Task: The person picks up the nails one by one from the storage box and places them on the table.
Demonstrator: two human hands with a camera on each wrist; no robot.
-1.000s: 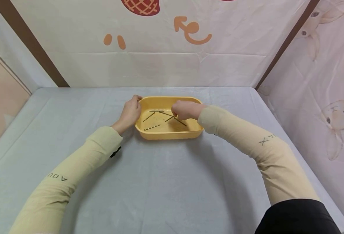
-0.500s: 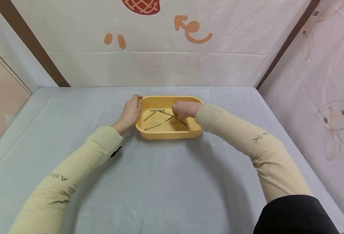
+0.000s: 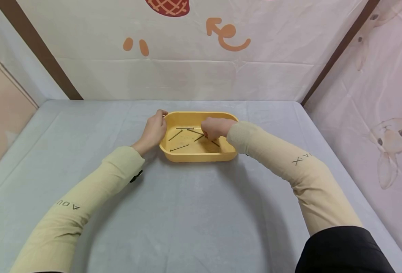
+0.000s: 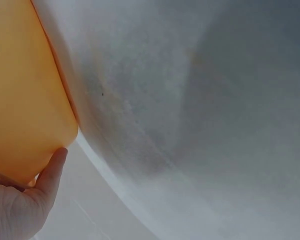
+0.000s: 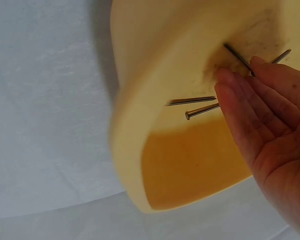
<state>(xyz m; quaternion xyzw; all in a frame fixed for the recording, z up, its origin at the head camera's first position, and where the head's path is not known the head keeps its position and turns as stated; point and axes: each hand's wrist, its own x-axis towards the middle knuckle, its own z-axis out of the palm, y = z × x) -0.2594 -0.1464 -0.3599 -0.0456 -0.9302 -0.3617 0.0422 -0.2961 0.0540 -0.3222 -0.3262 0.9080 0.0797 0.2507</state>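
A yellow plastic tub (image 3: 198,157) stands toward the back of the table, with several metal nails (image 3: 179,148) scattered over its floor. My left hand (image 3: 154,131) grips the tub's left end, its thumb lying along the outer wall in the left wrist view. Inside the tub, my right hand (image 3: 217,127) reaches down from the right with curled fingers. Seen from the right wrist, thumb and fingertips pinch one end of a dark nail (image 5: 236,55) close over the tub's floor. Two more nails lie beside those fingers, one with its flat head (image 5: 188,115) showing.
A pale blue-grey cloth covers the table (image 3: 194,212). Behind it hangs a printed curtain (image 3: 180,79), and another with rabbit pictures (image 3: 392,151) runs along the right side. Both forearms wear cream sleeves (image 3: 84,204).
My right fingers have settled lower over a nail, now hiding part of it, and the right forearm has shifted slightly left. The left hand keeps its hold on the tub.
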